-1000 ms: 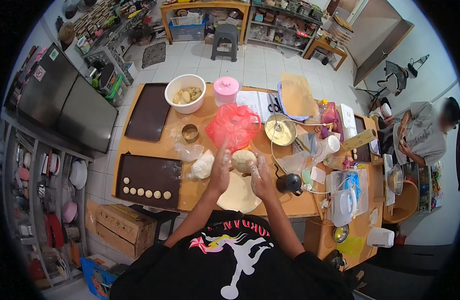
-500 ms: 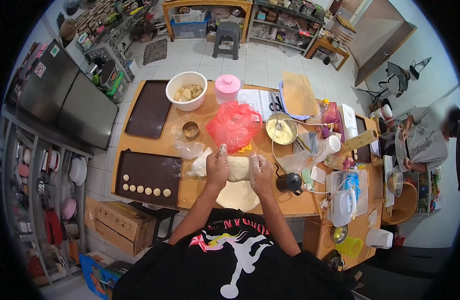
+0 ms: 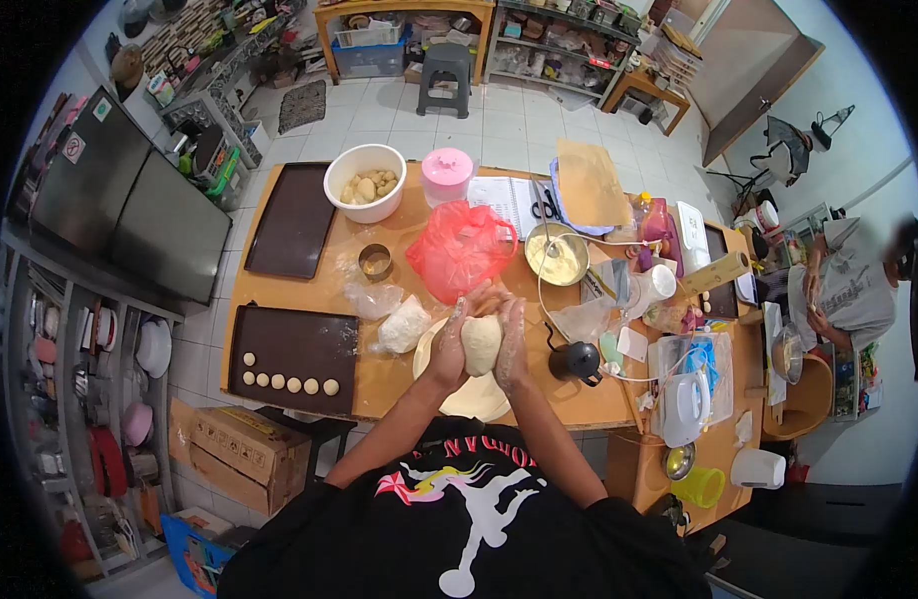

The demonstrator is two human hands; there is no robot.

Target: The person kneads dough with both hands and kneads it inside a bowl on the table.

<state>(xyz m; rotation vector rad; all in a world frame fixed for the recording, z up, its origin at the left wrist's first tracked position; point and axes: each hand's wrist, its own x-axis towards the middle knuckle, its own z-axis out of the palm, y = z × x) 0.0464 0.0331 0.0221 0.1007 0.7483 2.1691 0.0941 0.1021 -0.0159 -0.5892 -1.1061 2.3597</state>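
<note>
A pale lump of dough (image 3: 481,345) is held upright between my left hand (image 3: 451,344) and my right hand (image 3: 512,341), with palms on its two sides and fingers meeting at its top. Beneath it is a wide cream bowl (image 3: 476,401), partly hidden by my hands. Left of my left hand lies a white floury bag (image 3: 405,325). Just beyond my fingers sits a red plastic bag (image 3: 462,248). Small dough balls (image 3: 294,384) lie in a row on a dark tray (image 3: 297,340) at the left.
Around the wooden table (image 3: 379,394) stand a white bowl of pale lumps (image 3: 366,208), a metal ring (image 3: 375,262), a pink canister (image 3: 447,172), a steel bowl (image 3: 569,262) and a black kettle (image 3: 576,363). A co-worker (image 3: 850,285) is at the far right.
The dough was stretched sideways between my hands; now it is a compact upright lump. My hands have come together around it and moved slightly toward my body.
</note>
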